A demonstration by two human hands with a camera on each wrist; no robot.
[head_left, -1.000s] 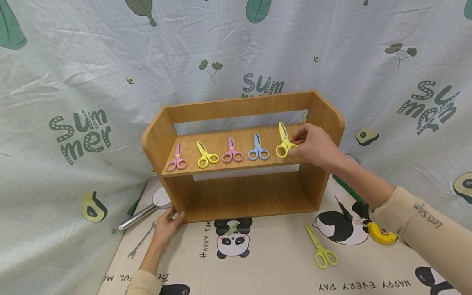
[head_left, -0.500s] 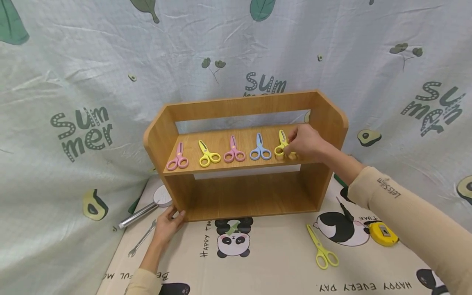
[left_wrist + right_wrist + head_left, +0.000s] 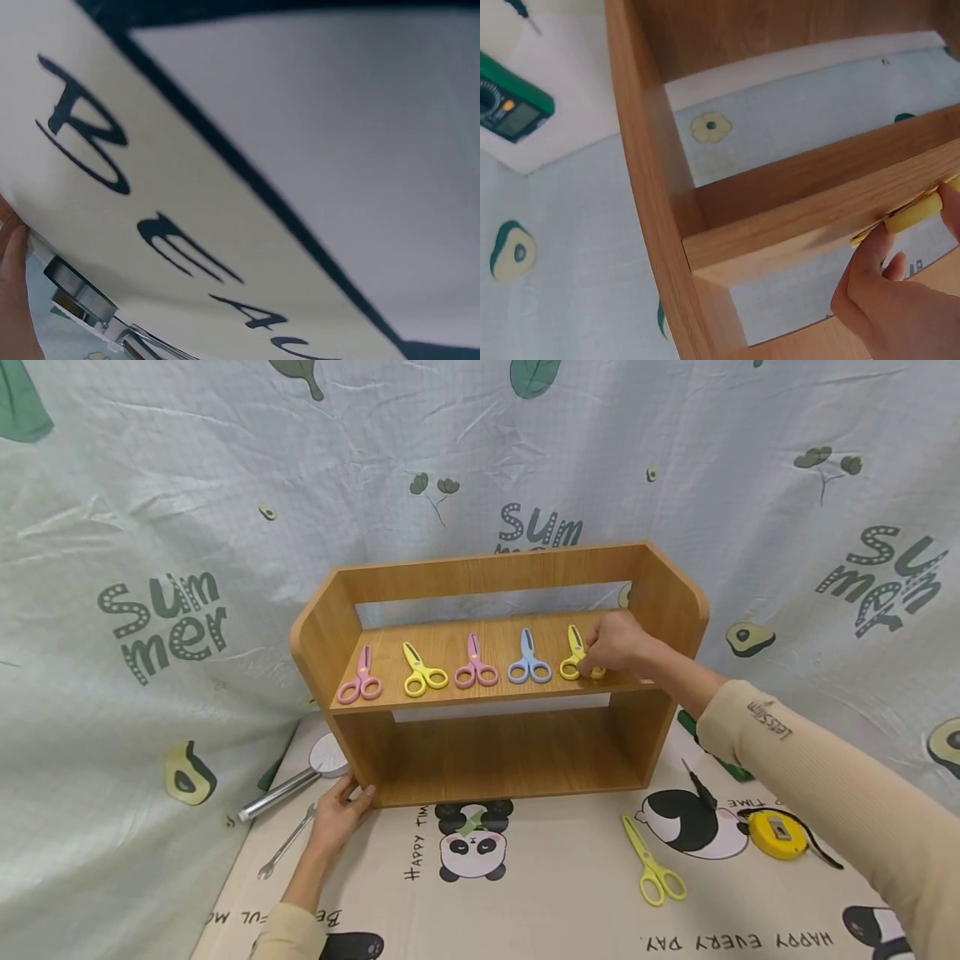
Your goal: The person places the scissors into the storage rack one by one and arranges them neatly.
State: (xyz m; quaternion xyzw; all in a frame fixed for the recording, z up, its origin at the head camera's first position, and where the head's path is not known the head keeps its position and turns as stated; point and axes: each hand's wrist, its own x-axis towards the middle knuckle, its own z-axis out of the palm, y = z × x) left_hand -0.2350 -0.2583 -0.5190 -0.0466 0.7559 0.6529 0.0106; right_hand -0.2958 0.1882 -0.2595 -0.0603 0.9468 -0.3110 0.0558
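A two-tier wooden shelf (image 3: 491,781) stands on the table. On its upper board lies a row of small scissors: pink scissors (image 3: 363,676) at the left, yellow scissors (image 3: 422,672), another pair of pink scissors (image 3: 476,663), blue scissors (image 3: 528,658). At the row's right end my right hand (image 3: 617,640) pinches the handle of yellow scissors (image 3: 573,647), which lie blades toward the back. The right wrist view shows the fingers at their yellow handle (image 3: 913,213) by the board's front edge. My left hand (image 3: 339,814) holds the shelf's lower left corner, thumb at the bottom board.
Larger yellow-green scissors (image 3: 652,864) lie on the table in front. To the right are a yellow tape measure (image 3: 778,833), a screwdriver (image 3: 701,785) and a green multimeter (image 3: 510,101). A magnifying glass (image 3: 327,755) and a wrench (image 3: 287,842) lie left. A printed curtain (image 3: 480,443) hangs behind.
The right hand has lowered the yellow scissors onto the upper board, beside the blue pair; they lie straighter there. The left hand has stayed at the shelf's corner.
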